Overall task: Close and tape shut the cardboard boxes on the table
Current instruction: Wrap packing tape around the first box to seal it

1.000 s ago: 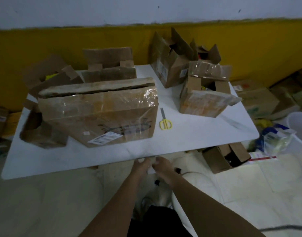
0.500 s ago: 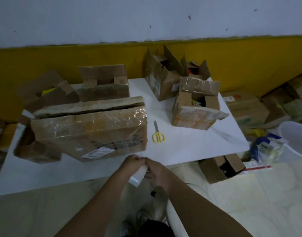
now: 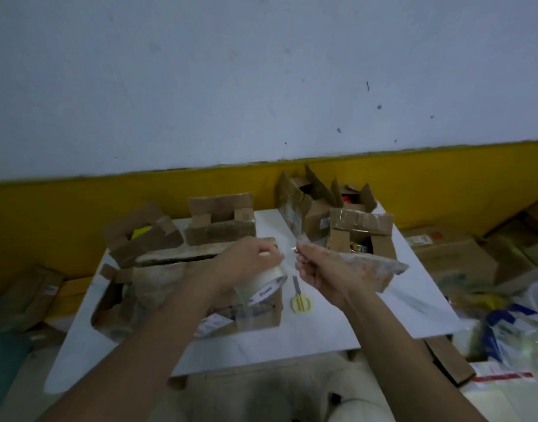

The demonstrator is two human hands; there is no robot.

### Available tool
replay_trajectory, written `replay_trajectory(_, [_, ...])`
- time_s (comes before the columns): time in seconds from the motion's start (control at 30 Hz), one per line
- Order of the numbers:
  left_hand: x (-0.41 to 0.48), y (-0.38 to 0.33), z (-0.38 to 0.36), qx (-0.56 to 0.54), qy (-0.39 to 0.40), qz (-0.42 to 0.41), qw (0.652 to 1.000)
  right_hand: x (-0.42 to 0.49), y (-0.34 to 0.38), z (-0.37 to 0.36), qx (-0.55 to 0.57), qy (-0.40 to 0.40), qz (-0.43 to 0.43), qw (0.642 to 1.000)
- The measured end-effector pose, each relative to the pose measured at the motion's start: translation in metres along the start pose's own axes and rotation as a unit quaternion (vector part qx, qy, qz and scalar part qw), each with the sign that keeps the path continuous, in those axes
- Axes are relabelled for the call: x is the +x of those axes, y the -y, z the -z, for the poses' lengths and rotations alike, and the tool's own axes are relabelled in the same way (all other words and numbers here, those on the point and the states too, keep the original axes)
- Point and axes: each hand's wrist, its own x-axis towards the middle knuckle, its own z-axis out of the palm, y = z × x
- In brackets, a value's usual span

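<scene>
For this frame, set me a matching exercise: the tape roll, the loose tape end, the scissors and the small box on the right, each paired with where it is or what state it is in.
Things:
1. tape roll
2. loose tape end
3. scissors
4. small box on the right

Places or states:
A. lying on the table
B. flaps open
C. held in the left hand
D. pinched by the right hand

Pairs: 1-C, 2-D, 3-A, 4-B.
</scene>
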Motion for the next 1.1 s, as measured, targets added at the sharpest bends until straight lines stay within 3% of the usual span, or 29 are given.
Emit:
replay_trajectory(0.2, [0.020, 0.015, 0.055, 0.086, -0.101, -0.003, 0.991, 0.027, 0.017, -0.032, -0.131, -0.067, 0.084, 0.986])
replay_trajectory(0.33, [0.037, 0.034, 0.049, 0.174, -0.098, -0.014, 0.980, 0.047, -0.005, -0.036, -0.187, -0.122, 0.084, 0.971])
replay_trajectory(0.5, [0.058, 0.049, 0.023, 0.177, -0.102, 0.016, 0.979, 0.066, -0.030, -0.027, -0.299, -0.224, 0.095, 0.923])
replay_trajectory(0.77, [0.079, 0.049, 0.009, 0.164, -0.132, 0.065, 0.975, 0.083, -0.042, -0.024, -0.277, -0.280, 0.061, 0.917])
replay_trajectory(0.97, [0.084, 0.053, 0.006, 0.183, -0.140, 0.059, 0.971, 0.090, -0.056, -0.025, -0.338, -0.299, 0.063, 0.890])
replay_trajectory(1.1, [0.084, 0.056, 0.004, 0.161, -0.133, 0.062, 0.976, 0.093, -0.076, -0.015, -0.370, -0.297, -0.019, 0.880])
